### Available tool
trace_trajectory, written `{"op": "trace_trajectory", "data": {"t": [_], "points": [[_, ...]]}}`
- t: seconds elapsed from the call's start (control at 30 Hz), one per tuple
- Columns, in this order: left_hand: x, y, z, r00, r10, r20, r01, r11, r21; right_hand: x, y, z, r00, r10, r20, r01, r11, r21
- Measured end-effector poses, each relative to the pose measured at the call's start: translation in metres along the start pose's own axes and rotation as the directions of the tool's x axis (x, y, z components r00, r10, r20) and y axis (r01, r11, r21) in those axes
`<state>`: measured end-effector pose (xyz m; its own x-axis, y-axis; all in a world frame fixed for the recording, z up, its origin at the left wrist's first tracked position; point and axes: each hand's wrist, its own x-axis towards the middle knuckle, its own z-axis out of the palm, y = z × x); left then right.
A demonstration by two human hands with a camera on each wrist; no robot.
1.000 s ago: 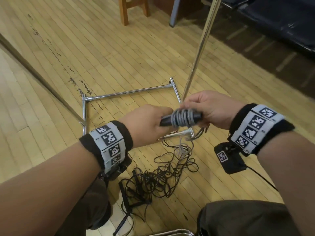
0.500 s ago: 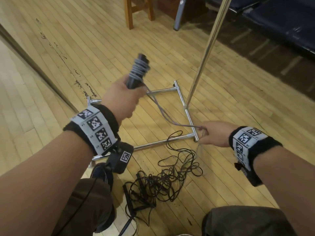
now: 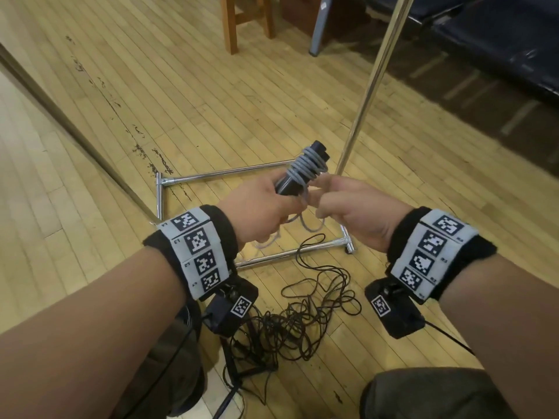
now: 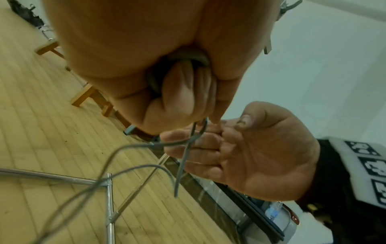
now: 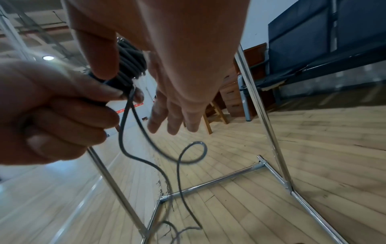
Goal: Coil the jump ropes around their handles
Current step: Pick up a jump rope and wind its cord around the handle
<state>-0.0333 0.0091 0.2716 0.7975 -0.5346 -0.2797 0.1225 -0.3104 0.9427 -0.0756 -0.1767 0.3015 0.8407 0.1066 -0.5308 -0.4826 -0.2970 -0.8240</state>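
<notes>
While the black handles, centre of frame, are gripped by the left hand, the gray rope is only loosely guided by the right hand, fingers relaxed; if slack is released, coils could be unwound.

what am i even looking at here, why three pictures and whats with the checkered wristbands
No machine here: a person works with bare hands, wearing marker wristbands with a small camera under each wrist. The large picture is from a head camera looking down; the other two look along each hand.

The left hand grips two black handles with grey rope coiled round them. The right hand is beside them at the loose rope; the right wrist view shows its fingers mostly straight, and rope dangling down.

On the wooden floor lie a tangle of black rope and the base of a chrome rack.
</notes>
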Motion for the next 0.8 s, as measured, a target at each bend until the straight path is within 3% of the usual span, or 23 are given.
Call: {"op": "trace_trajectory", "data": {"t": [0.1, 0.23, 0.3, 0.37, 0.4, 0.47, 0.53, 0.6, 0.7, 0.73, 0.8], "points": [[0.002, 0.002, 0.003, 0.998, -0.013, 0.068, 0.019, 0.996, -0.092, -0.001, 0.004, 0.014, 0.994, -0.087, 0.060, 0.085, 0.995, 0.047], [0.005, 0.002, -0.008, 0.997, -0.071, 0.036, 0.075, 0.990, -0.120, 0.002, 0.010, 0.020, 0.999, -0.026, 0.039, 0.021, 0.992, 0.126], [0.006, -0.001, -0.015, 0.988, -0.142, -0.059, 0.142, 0.990, -0.010, 0.001, 0.009, 0.016, 1.000, -0.001, 0.028, 0.001, 1.000, 0.009], [0.005, -0.002, -0.015, 0.976, -0.168, -0.141, 0.193, 0.962, 0.191, -0.002, 0.001, 0.016, 1.000, -0.006, 0.027, 0.014, 0.951, -0.308], [0.004, -0.002, -0.013, 0.974, -0.158, -0.161, 0.200, 0.933, 0.300, -0.004, -0.004, 0.019, 0.999, -0.019, 0.047, 0.041, 0.853, -0.520], [0.003, 0.000, -0.006, 0.978, -0.134, -0.159, 0.199, 0.827, 0.526, -0.008, -0.010, 0.027, 0.989, -0.008, 0.148, 0.128, 0.541, -0.831], [0.001, 0.002, 0.004, 0.981, -0.148, -0.123, 0.192, 0.680, 0.707, -0.011, -0.012, 0.035, 0.973, 0.017, 0.228, 0.217, 0.252, -0.943], [-0.002, 0.000, 0.016, 0.982, -0.182, -0.057, 0.147, 0.534, 0.833, -0.014, -0.015, 0.037, 0.964, -0.001, 0.265, 0.264, 0.088, -0.961], [-0.006, -0.002, 0.033, 0.959, -0.277, 0.056, 0.055, 0.377, 0.925, -0.020, -0.021, 0.030, 0.959, -0.074, 0.275, 0.280, 0.070, -0.957], [-0.007, -0.001, 0.035, 0.951, -0.296, 0.088, 0.025, 0.358, 0.933, -0.022, -0.022, 0.027, 0.957, -0.088, 0.275, 0.284, 0.108, -0.953], [-0.009, 0.005, 0.034, 0.951, -0.273, 0.146, -0.045, 0.344, 0.938, -0.021, -0.021, 0.017, 0.960, -0.122, 0.252, 0.276, 0.269, -0.923]]}}
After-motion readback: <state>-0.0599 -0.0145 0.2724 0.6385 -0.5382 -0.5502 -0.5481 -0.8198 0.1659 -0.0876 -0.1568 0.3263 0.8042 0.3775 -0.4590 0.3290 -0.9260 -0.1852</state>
